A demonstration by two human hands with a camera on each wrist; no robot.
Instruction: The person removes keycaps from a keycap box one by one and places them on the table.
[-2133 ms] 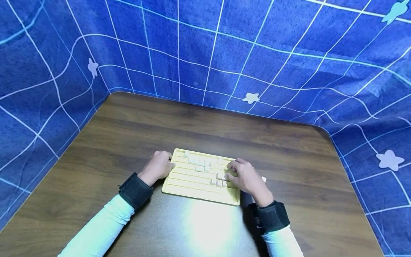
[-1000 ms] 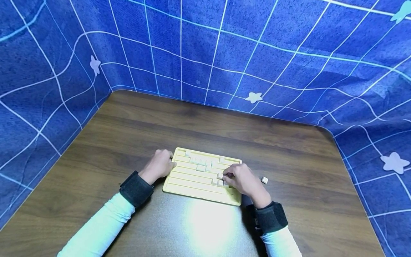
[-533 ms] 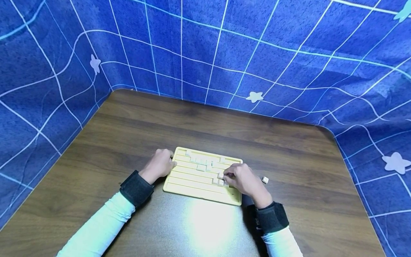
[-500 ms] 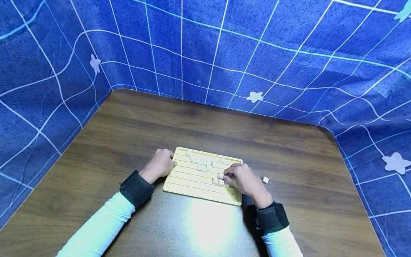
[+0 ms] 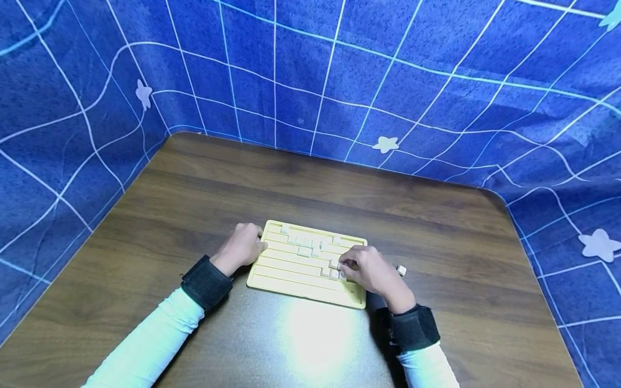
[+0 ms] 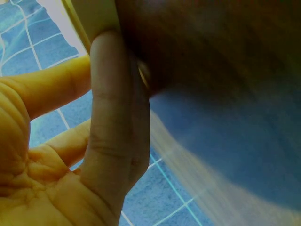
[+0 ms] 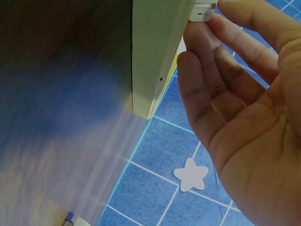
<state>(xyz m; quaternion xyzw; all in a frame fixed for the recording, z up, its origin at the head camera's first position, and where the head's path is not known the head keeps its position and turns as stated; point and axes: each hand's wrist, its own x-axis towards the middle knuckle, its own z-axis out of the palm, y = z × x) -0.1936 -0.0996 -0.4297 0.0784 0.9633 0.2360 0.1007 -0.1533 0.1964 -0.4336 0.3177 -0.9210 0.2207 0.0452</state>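
A pale yellow tray [image 5: 286, 285] with long ridged rows lies on the table in the head view. My left hand [image 5: 241, 245] holds its left edge; in the left wrist view the fingers [image 6: 110, 94] lie against the tray's rim [image 6: 96, 16]. Over the right part of the tray, my right hand [image 5: 371, 269] pinches a small white keycap [image 7: 202, 12] marked with an arrow, seen in the right wrist view. Just left of those fingertips sit a few pale keycaps [image 5: 325, 272]. Several more keycaps [image 5: 304, 251] stand in the upper rows. My right fingers partly hide the tray.
A loose keycap [image 5: 401, 270] lies on the wooden table [image 5: 204, 183] right of my right hand. A blue gridded cloth [image 5: 291, 70] with star shapes rises behind the table and along its sides.
My right hand has come slightly down and its fingers have drawn together at the keycaps. The loose keycap beside it shows more fully. My left hand stays on the tray edge.
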